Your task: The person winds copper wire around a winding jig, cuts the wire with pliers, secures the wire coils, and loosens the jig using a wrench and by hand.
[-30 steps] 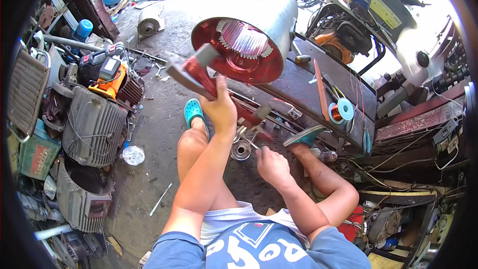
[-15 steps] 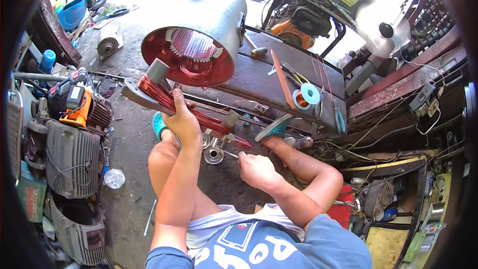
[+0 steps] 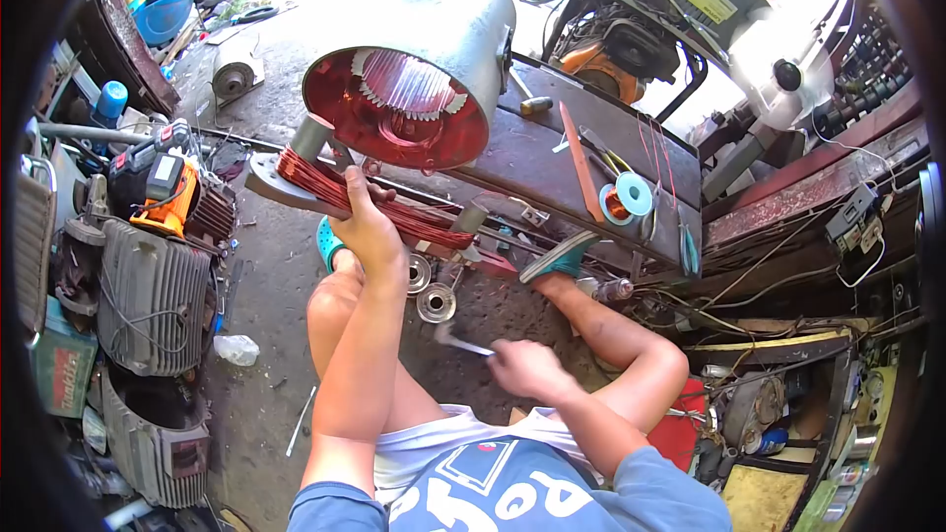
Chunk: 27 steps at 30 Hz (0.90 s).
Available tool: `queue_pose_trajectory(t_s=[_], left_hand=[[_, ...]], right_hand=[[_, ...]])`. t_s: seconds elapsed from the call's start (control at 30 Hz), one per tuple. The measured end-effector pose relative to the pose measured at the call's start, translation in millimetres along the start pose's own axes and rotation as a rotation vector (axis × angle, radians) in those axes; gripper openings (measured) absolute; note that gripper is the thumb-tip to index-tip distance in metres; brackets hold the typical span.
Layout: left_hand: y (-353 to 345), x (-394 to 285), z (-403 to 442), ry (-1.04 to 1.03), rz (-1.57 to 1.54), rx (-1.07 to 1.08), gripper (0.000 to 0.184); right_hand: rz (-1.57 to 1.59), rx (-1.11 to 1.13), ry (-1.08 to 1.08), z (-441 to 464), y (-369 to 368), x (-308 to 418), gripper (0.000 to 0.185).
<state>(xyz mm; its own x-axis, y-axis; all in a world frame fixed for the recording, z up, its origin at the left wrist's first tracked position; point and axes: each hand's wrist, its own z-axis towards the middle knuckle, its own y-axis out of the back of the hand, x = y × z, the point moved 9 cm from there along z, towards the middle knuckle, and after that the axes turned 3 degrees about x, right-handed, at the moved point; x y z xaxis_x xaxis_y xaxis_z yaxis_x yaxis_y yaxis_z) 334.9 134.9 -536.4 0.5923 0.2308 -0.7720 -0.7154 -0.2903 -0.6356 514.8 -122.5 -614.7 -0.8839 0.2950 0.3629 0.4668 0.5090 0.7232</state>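
Observation:
My left hand [image 3: 370, 232] is closed around the middle of a coil winding former [image 3: 276, 187], its two round posts wrapped in red-brown copper wire [image 3: 315, 185]. The former tilts down toward the right. In my right hand [image 3: 529, 369] is a slim silver wrench [image 3: 463, 343], apart from the former and low over the floor; its head is small and blurred. Just beyond the former lies a motor housing [image 3: 483, 49], open end toward me, with a slotted stator core [image 3: 412, 89] inside red walls. Two round metal parts [image 3: 436, 303] sit on the floor below the former.
A dark bench [image 3: 532, 143] carries a hammer [image 3: 535, 105], a wire spool [image 3: 634, 195], pliers and a long red-orange strip [image 3: 581, 163]. Finned motor casings [image 3: 153, 296] and an orange power tool [image 3: 172, 207] crowd the left. A fan [image 3: 786, 76] stands at right.
My right hand has moved down and right, carrying the wrench away from the former's lower end. My left hand still grips the former. The view has shifted slightly.

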Motion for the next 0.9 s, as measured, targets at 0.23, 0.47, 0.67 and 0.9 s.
queue_pose_trajectory(t_s=[0.23,0.47,0.67,0.9], left_hand=[[7.0,7.9,9.5,0.213,-0.035,0.001,0.02],[-2.7,30.8,8.6,0.438,-0.256,0.171,0.025],[-18.2,27.4,2.0,0.609,-0.361,0.348,0.034],[-21.9,27.8,-3.0,0.678,-0.299,0.399,0.036]], right_hand=[[0.66,-1.051,-0.064,-70.2,146.1,-186.6,0.036],[0.225,-1.161,-0.68,-40.9,224.0,-413.2,0.036],[0.294,-1.065,-0.635,10.0,247.7,-485.0,0.037],[0.127,-1.181,-0.549,16.3,270.1,-460.5,0.027]])
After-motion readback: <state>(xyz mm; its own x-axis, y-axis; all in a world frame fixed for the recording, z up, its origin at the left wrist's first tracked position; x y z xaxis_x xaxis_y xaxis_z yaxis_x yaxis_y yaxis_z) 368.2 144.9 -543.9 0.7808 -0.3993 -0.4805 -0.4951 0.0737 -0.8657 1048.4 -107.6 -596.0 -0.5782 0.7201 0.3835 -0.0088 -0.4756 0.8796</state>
